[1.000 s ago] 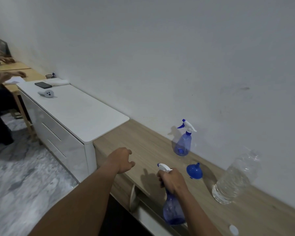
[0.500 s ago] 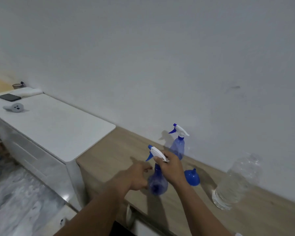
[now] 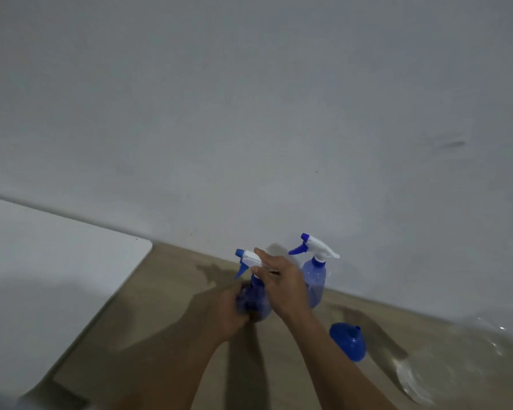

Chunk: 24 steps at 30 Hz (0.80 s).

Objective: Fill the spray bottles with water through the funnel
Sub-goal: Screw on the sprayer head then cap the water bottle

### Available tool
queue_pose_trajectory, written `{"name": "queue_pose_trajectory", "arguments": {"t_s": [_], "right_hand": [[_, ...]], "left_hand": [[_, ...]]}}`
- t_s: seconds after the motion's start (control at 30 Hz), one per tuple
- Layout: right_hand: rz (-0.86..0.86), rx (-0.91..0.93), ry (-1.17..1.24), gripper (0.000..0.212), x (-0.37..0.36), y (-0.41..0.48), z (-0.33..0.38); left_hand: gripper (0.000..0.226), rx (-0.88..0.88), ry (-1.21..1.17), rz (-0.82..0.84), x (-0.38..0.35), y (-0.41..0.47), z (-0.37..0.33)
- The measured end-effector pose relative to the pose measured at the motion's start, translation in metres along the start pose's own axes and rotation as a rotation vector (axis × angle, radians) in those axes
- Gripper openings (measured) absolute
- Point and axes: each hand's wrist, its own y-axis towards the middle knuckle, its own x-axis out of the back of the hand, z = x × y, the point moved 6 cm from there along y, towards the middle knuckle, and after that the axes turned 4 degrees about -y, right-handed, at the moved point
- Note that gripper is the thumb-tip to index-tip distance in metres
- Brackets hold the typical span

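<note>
We see both bare forearms reach in from the lower edge and converge. The left hand [image 3: 230,310], blurred, wraps the body of the near spray bottle [image 3: 259,306]. The right hand [image 3: 283,284] closes over its neck, index finger extended along the sprayer head.

Nearer translucent blue plastic spray bottle [image 3: 256,304]: white head, blue nozzle and trigger. Farther translucent blue plastic spray bottle [image 3: 315,276]: same white-and-blue head. Solid blue plastic funnel [image 3: 348,341]. Light brown wood-grain tabletop [image 3: 166,291]. Plain white cabinet top [image 3: 42,261]. Clear colourless plastic water bottle [image 3: 456,365]. Grey-white wall [image 3: 249,113], one dark smudge.
</note>
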Motion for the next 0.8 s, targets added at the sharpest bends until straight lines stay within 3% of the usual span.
{"name": "queue_pose_trajectory", "arguments": {"t_s": [0.1,0.33,0.67,0.8], "right_hand": [[-0.021,-0.016,-0.08,0.033,-0.011,0.021,-0.012],[-0.057,-0.014,-0.167,0.036,-0.014,0.048,-0.028],[0.036,-0.02,-0.567,0.07,-0.016,0.048,-0.029],[0.008,-0.028,-0.663,0.063,-0.005,0.034,-0.016]], "left_hand": [[0.026,-0.017,0.026,0.041,-0.013,0.035,0.014],[0.058,0.051,0.079,0.024,-0.025,0.077,0.038],[0.059,0.018,0.165,0.031,-0.018,0.087,0.029],[0.062,-0.013,0.173,0.019,-0.015,0.082,0.026]]}}
